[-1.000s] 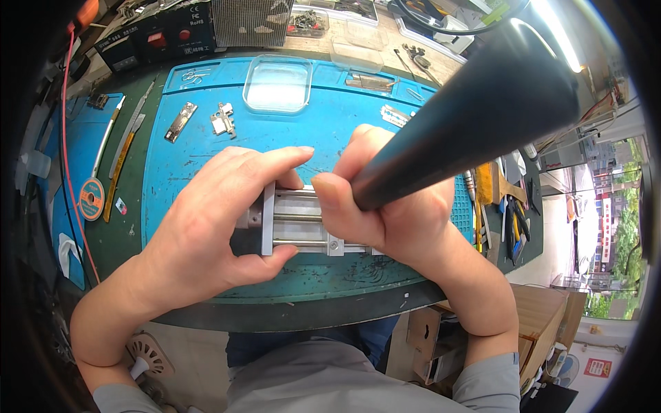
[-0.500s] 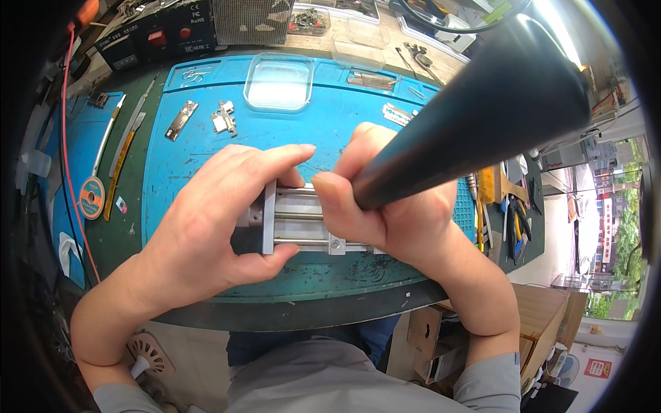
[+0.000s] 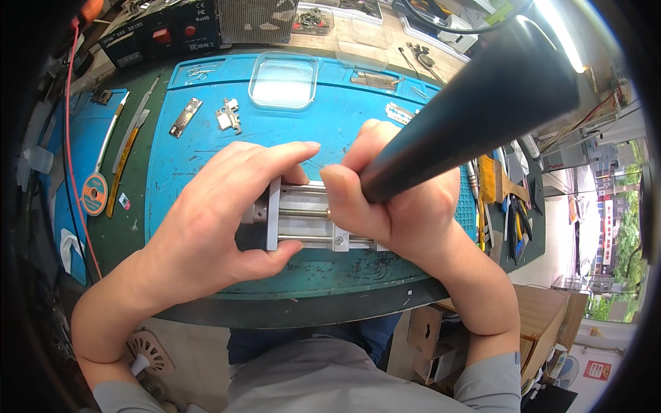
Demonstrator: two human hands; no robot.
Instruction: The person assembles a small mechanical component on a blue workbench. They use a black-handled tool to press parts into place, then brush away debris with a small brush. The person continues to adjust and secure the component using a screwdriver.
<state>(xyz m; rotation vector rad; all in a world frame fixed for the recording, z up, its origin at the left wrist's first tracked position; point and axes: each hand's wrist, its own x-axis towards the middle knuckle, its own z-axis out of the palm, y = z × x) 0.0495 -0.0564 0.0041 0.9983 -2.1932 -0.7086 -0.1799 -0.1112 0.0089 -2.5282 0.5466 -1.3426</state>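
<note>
My left hand (image 3: 206, 213) is closed round the left end of a small metal clamp fixture (image 3: 273, 224), thumb at the near side and fingers at the far side. The fixture has a flat end plate, several parallel steel rods and a small block with a screw (image 3: 340, 241). In my right fist (image 3: 420, 213) is a thick black cylindrical tool (image 3: 475, 110), which rises toward the upper right. That fist is over the fixture's right part and hides it. The tool's lower end and whatever it touches are hidden too.
A blue work mat (image 3: 310, 131) lies beneath. Beyond my hands are a clear plastic tray (image 3: 283, 82), two small metal parts (image 3: 228, 115) and a razor blade (image 3: 398, 113). Knives and a solder wick spool (image 3: 93, 193) lie left; a brush (image 3: 487, 179) and pliers right.
The black tool's upper end has swung slightly left. My right hand has shifted a little, and the whole view has moved slightly. Both grips are the same.
</note>
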